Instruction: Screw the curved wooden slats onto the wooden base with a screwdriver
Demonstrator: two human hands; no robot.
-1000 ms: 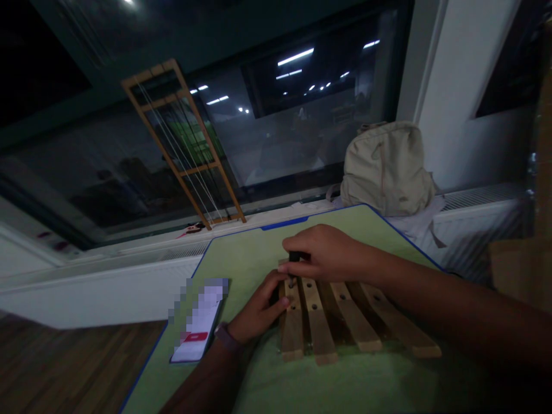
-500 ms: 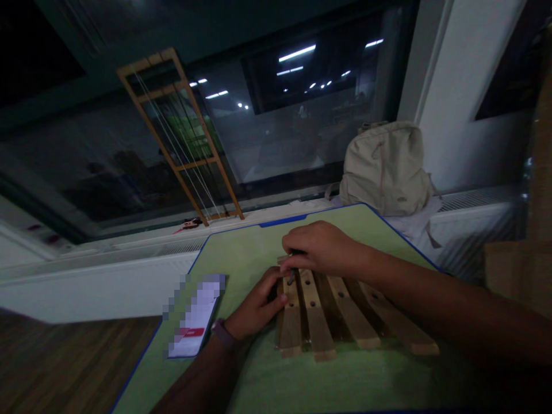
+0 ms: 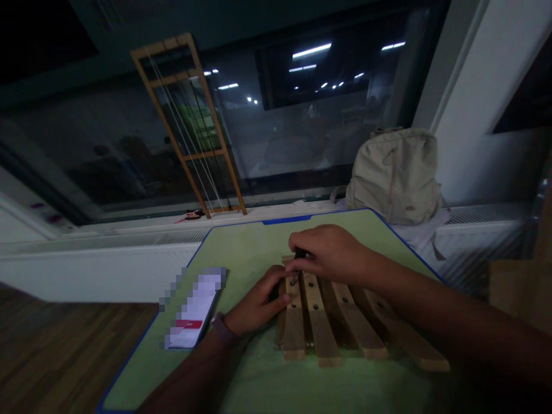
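My right hand (image 3: 330,250) is closed round the black handle of a small screwdriver (image 3: 301,253). Its metal tip (image 3: 294,280) points down at the upper hole of the leftmost wooden slat (image 3: 294,333). My left hand (image 3: 259,302) grips the left edge of the slatted wooden piece, thumb on top beside that slat; its other fingers are partly hidden. Several slats fan out over a brown base (image 3: 330,316), each with dark round holes or screw heads. My right forearm covers the upper part of the rightmost slat (image 3: 414,339).
A phone (image 3: 196,310) lies on the green table (image 3: 248,247), left of my left hand. Behind the table, a beige backpack (image 3: 394,175) and a wooden frame strung with cords (image 3: 222,152) stand on the windowsill. A cardboard box (image 3: 513,287) is at the right.
The view has shifted a little, moving the background slightly right. My hands keep about the same places on the wooden piece; the right hand is turned slightly, showing more of the black handle.
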